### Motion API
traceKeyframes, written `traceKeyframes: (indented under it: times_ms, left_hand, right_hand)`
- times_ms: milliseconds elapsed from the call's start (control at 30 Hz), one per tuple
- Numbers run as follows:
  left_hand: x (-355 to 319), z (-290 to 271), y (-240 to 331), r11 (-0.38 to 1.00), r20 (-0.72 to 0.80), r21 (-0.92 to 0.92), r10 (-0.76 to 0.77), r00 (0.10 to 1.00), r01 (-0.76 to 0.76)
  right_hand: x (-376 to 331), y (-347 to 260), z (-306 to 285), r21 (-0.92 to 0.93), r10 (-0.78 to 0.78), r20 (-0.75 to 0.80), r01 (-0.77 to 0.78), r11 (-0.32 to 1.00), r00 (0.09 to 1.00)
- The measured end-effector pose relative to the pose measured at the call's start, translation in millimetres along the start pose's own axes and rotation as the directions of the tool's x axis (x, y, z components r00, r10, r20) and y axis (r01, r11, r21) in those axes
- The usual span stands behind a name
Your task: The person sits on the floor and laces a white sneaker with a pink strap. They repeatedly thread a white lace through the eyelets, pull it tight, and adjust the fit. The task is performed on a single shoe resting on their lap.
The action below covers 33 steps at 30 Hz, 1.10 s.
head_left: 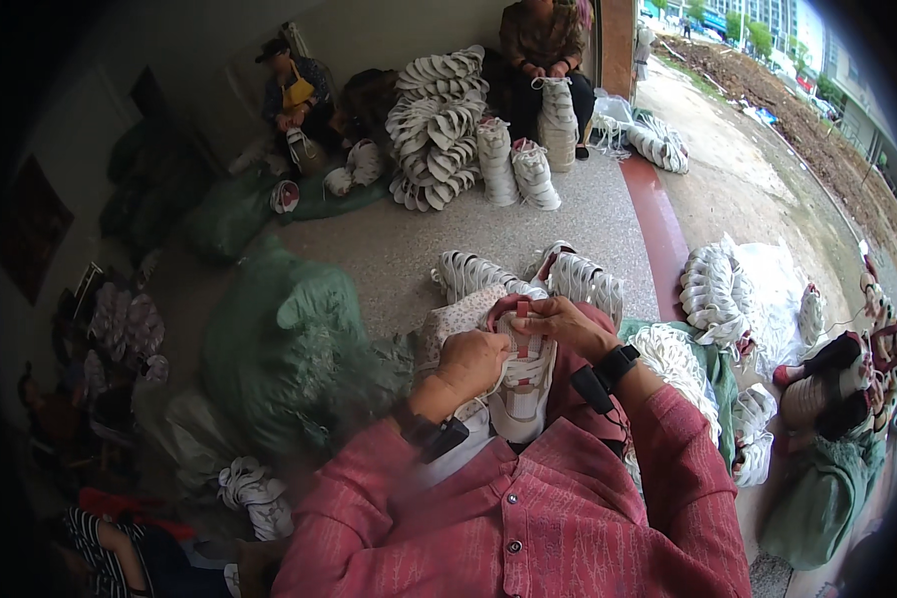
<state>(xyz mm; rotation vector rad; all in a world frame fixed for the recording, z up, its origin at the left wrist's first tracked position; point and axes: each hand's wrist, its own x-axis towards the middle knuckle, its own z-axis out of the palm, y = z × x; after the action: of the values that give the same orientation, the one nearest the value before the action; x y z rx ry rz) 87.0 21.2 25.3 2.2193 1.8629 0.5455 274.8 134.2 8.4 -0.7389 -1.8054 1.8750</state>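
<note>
Speckled floor [588, 214] spreads beyond us. Our white shoe upper [524, 384] seems light and pliable, best held by eyelet edge or tongue. It lies between and near-side of our hands: the left hand [473, 362] pinches its left edge, the right hand [565, 329] its tongue top. Stacked uppers [586, 280] stand farther off.

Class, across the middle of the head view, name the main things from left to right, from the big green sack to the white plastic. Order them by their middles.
Green sack → left hand → white shoe → right hand → ring of white shoe pieces → white plastic.
</note>
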Motion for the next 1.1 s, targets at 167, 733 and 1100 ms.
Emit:
traceKeyframes:
  times_ms: [167, 733, 1100]
  left_hand:
    - [1, -6, -5, 0.989, 0.030, -0.125, -0.070, 0.997, 0.073]
    - [-3, 9, -1, 0.925, -0.221, -0.363, 0.035, 0.975, -0.116]
    - [6, 16, -14, 0.938, -0.238, -0.253, 0.177, 0.955, -0.237]
  right_hand:
    - [-4, -9, 3, 0.100, -0.001, 0.029, -0.002, 0.995, 1.000]
    - [-1, -5, -3, -0.030, -0.036, 0.082, 0.038, 0.999, 0.996]
    - [-2, -9, -6, 0.014, 0.031, 0.125, -0.033, 0.999, 0.992]
